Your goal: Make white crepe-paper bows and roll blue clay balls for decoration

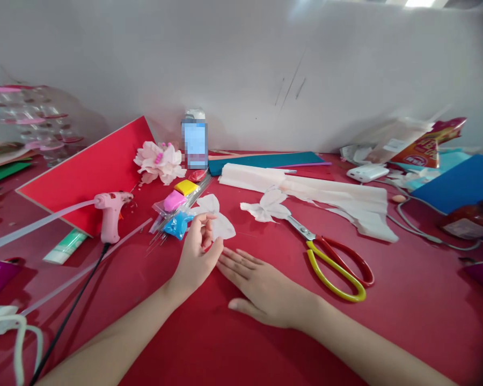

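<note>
My left hand [198, 252] is raised a little over the red table, fingers loosely curled, thumb apart from them, nothing seen in its grasp. Just behind it lie white paper petals [224, 227], partly covered by the fingers. Flat on the table rests my right hand [268, 289], its fingers stretched toward the left thumb, holding nothing. Scissors [308, 233] with one yellow and one red handle lie to the right of the hands. Their blades are under more white petals [271, 203]. A long strip of white crepe paper [338, 198] stretches behind the scissors.
A pink glue gun [110, 217] stands at left before a red board [92, 171]. Nearby are a pale pink paper flower [160, 162], blue clay [177, 225], and thin wires. A phone [195, 142] leans on the wall. A snack bag [426, 145] and cable lie right.
</note>
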Demonstrator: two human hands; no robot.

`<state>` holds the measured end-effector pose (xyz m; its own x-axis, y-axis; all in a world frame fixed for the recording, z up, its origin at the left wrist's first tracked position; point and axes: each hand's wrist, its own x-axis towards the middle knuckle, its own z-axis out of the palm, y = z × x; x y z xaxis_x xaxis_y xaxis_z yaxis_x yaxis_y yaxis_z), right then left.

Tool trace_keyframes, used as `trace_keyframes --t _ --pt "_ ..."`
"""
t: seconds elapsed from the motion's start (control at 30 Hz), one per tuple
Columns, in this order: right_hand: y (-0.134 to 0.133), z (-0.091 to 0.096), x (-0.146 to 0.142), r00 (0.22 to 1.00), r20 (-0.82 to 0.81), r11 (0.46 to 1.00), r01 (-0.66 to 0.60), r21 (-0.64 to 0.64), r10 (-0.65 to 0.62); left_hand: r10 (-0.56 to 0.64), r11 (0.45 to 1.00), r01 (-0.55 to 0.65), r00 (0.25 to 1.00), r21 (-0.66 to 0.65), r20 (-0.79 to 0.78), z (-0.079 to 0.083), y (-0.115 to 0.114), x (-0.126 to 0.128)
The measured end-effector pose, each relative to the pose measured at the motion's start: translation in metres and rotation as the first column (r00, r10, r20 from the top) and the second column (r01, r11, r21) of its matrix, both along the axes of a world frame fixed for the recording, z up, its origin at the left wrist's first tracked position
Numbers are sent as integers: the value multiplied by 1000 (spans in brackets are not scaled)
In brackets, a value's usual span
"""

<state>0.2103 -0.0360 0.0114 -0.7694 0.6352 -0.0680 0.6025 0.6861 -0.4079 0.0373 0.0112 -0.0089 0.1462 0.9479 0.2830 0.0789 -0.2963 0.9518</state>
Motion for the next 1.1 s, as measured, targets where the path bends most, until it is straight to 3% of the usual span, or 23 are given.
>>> trace_keyframes --t 0.13,0.27,0.43,0.57,0.63,0.73,0.83,0.97,1.1 --pt "4 -4 21 990 21 988 141 58 -142 -11 1000 12 999 -23 39 0 -1 -4" --pt "-20 3 48 991 56 992 124 26 -126 -6 997 8 1000 -71 29 0 -1 -4" --pt "-23 8 20 1000 7 995 -26 -92 27 39 997 -35 997 -70 59 0 1 0" --pt "5 3 1 999 14 999 51 8 -51 73 994 -68 995 -83 69 2 0 -2" --pt "11 0 12 994 32 992 105 63 -108 82 993 -77 995 -89 61 3 -1 -4" --pt "0 -1 41 979 58 976 192 99 -198 90 989 -85 995 -120 36 2 -1 -7" --pt "-22 1 56 987 73 989 142 35 -144 91 988 -89 996 -130 11 1 0 -6" --pt "-30 4 31 1000 4 997 -2 -77 2 79 990 -82 996 -110 -27 0 0 -2" --pt "-5 -1 -1 999 7 999 49 19 -49 111 990 -115 993 -80 -50 2 1 -4"
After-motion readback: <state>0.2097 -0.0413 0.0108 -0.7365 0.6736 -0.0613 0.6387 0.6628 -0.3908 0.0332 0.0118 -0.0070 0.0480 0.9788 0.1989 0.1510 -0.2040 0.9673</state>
